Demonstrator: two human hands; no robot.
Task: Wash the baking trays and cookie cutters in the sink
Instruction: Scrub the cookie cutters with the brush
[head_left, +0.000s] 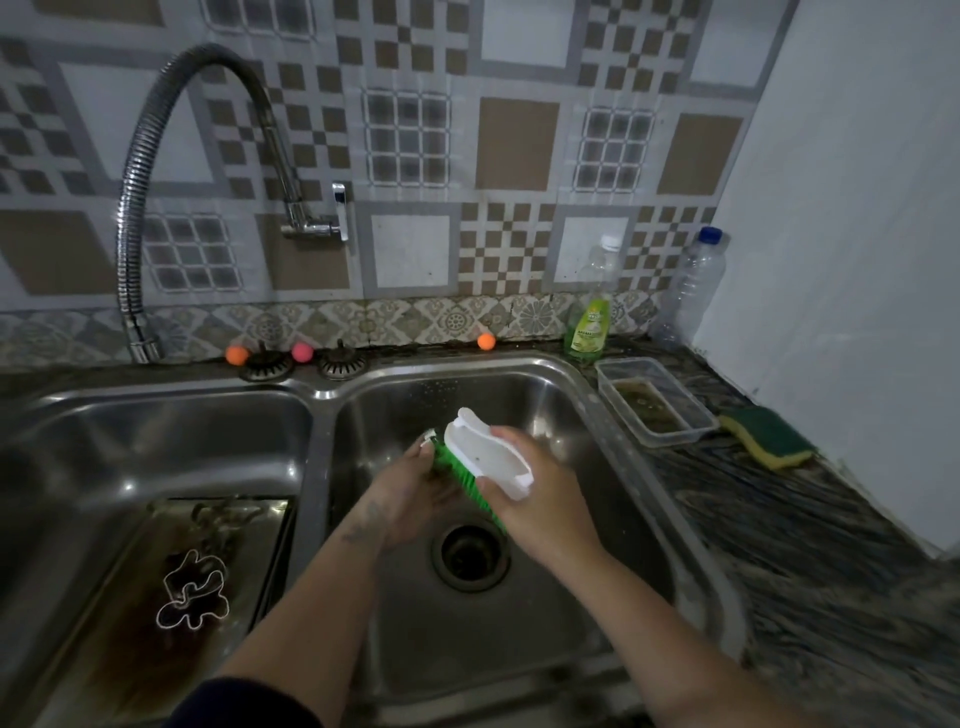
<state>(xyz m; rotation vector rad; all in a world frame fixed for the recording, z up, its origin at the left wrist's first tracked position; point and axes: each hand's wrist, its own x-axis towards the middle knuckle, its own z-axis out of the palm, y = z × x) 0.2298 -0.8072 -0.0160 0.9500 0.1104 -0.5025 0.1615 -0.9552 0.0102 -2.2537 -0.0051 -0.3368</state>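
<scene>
Over the right sink basin (561, 410), my right hand (540, 499) grips a white scrubbing brush (488, 457) with green bristles. My left hand (410, 499) is curled against the bristle side; a small white piece shows at its fingertips, and what it holds is hidden. In the left basin (156, 421) lies a dark, stained baking tray (171, 634). A white-outlined cookie cutter (193, 592) rests on that tray.
A flexible chrome faucet (150, 208) arches over the left basin, no water running. On the counter at right stand a green dish soap bottle (589, 312), an empty clear bottle (693, 286), a clear plastic container (654, 400) and a yellow-green sponge (766, 436). Drain (470, 556) sits under my hands.
</scene>
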